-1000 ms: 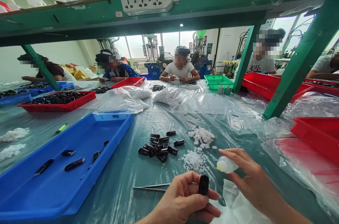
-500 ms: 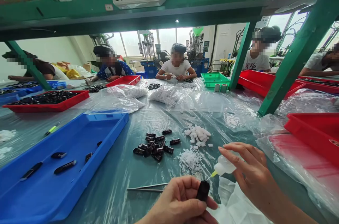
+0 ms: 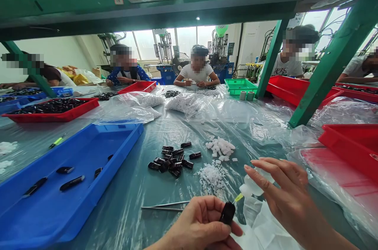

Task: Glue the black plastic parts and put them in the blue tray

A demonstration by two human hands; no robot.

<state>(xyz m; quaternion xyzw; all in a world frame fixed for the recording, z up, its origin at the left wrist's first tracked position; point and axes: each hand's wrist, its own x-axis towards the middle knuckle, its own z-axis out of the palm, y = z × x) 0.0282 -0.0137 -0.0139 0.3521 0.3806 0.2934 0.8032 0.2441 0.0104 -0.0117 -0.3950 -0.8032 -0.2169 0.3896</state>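
Observation:
My left hand (image 3: 197,222) pinches a black plastic part (image 3: 227,213) upright between thumb and fingers. My right hand (image 3: 283,191) holds a translucent white squeeze bottle (image 3: 251,187) tilted down, its yellow nozzle (image 3: 238,198) almost touching the top of the black part. Just left of my left hand lies a pair of steel tweezers (image 3: 165,206), untouched. Further ahead sit a loose pile of black parts (image 3: 171,159), white plastic granules (image 3: 211,179) and white chunks (image 3: 220,147).
A blue tray (image 3: 67,171) holding several black parts stands to my left, and a red tray (image 3: 348,143) stands to my right. Clear plastic sheeting (image 3: 132,114) covers the table. Several co-workers (image 3: 197,69) sit beyond a green shelf frame (image 3: 147,6).
The squeeze bottle has tipped nozzle-down and moved left, bringing its yellow tip close to the black part. The left hand has barely moved, and the view has tilted slightly.

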